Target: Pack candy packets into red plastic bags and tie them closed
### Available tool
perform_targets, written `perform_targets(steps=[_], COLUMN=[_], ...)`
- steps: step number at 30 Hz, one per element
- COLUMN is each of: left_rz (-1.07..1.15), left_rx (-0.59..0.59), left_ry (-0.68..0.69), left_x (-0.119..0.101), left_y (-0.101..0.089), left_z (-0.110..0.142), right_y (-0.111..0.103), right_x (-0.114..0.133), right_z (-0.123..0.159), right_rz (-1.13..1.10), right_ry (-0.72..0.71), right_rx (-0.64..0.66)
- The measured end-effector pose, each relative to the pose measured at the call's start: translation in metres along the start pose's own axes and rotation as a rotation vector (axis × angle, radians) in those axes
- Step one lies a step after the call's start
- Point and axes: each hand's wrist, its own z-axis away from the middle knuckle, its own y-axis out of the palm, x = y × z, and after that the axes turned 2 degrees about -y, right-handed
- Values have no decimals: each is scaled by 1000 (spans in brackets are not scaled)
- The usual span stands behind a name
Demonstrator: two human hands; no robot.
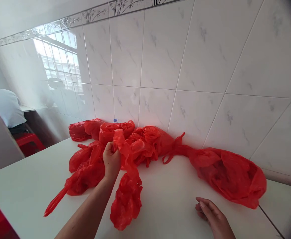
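My left hand (pixel 111 159) is closed around the upper part of a red plastic bag (pixel 127 199). The bag hangs from my fingers in a thin strip, and its wider crumpled end is low over the white table. Behind and to the left of this hand are several more red plastic bags (pixel 85 174), bunched and rolled. My right hand (pixel 211 214) is low on the right above the table, fingers loosely curled and slightly apart, with nothing visible in it. A larger filled red bag (pixel 230 176) lies beyond it, its twisted neck pointing left.
A white table (pixel 170 199) runs along a tiled wall (pixel 157 63). A blue bottle cap (pixel 115 120) shows behind the bags. At far left, a person in a white top (pixel 4 104) sits on a red stool (pixel 31 141). A seam crosses the table at right.
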Motion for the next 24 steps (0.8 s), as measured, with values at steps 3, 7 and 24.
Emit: perform_targets(steps=[3,7,24], left_rz=[-80,-207,-836], left_rx=[37,233,675], left_ry=[27,126,308], left_x=[12,26,108], left_y=[6,18,35], left_z=[6,27,20], right_y=[33,108,70], right_x=[3,-7,15], right_z=[20,56,35], right_rz=[217,549,807], right_ry=[-276,-921,-686], right_rx=[-11,193,230])
